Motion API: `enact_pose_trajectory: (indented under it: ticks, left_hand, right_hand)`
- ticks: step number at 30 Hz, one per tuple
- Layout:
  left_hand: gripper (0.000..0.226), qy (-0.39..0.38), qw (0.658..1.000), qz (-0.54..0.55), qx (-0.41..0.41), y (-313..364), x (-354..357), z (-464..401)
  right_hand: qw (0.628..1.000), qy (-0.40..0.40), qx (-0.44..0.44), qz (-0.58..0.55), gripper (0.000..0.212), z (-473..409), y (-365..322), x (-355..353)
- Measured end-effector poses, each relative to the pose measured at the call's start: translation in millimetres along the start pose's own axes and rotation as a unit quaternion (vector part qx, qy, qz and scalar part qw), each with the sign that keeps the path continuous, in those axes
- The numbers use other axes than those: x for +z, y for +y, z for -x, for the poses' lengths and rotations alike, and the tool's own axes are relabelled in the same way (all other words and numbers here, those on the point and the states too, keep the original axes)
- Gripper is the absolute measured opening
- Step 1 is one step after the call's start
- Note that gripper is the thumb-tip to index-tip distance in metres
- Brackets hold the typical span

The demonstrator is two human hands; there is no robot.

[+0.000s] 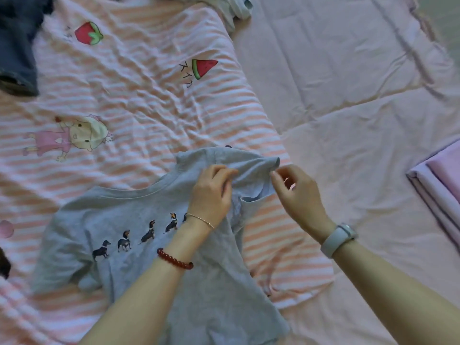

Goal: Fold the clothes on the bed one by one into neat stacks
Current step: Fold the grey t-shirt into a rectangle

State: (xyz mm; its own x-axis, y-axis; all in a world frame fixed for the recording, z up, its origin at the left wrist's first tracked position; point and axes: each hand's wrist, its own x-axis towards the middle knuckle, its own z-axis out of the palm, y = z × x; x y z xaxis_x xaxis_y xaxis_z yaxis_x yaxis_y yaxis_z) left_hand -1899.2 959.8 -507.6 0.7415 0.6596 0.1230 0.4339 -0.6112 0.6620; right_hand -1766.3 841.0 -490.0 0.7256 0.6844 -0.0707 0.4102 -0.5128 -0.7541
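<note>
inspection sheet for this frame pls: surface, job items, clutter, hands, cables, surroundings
Surface: bed with a pink sheet, creased; a striped blanket with fruit and cartoon prints lies across it.
Job's things: grey T-shirt with a row of dogs, spread on the blanket, one sleeve partly folded in.
Clutter: dark clothes at top left; a pale garment at the top edge; folded lilac fabric at right.
Hands: left hand pinches the sleeve; right hand pinches the sleeve's edge, it seems.
Cables: nothing seen.
Surroundings: nothing seen beyond the bed.
</note>
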Motion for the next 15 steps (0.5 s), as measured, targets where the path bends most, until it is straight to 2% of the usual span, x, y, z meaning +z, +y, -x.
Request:
enact_pose_trajectory:
  ticks: [2,4,7,10,12,15]
  left_hand:
    - [0.026,-0.018,0.998,-0.052,-0.024,-8,-1,-21]
    - [0.035,-0.08,0.989,-0.111,-0.049,-16,-1,-42]
    - [0.039,-0.147,0.976,-0.154,-0.034,-22,4,-65]
    - [0.034,-0.188,0.969,-0.158,-0.029,-18,11,-80]
    - [0.026,-0.203,0.968,-0.142,-0.033,-11,16,-87]
    - [0.019,-0.163,0.983,-0.068,-0.046,-3,19,-93]
  right_hand:
    - [0.998,-0.024,-0.035,0.039,0.013,26,-1,11]
    - [0.994,-0.05,-0.059,0.077,0.024,41,-2,18]
    - [0.986,-0.08,-0.09,0.117,0.032,48,0,23]
    - [0.986,-0.089,-0.048,0.134,0.037,49,8,26]
    - [0.986,-0.092,-0.015,0.14,0.031,50,11,29]
    - [0.996,-0.043,0.009,0.084,0.017,54,16,33]
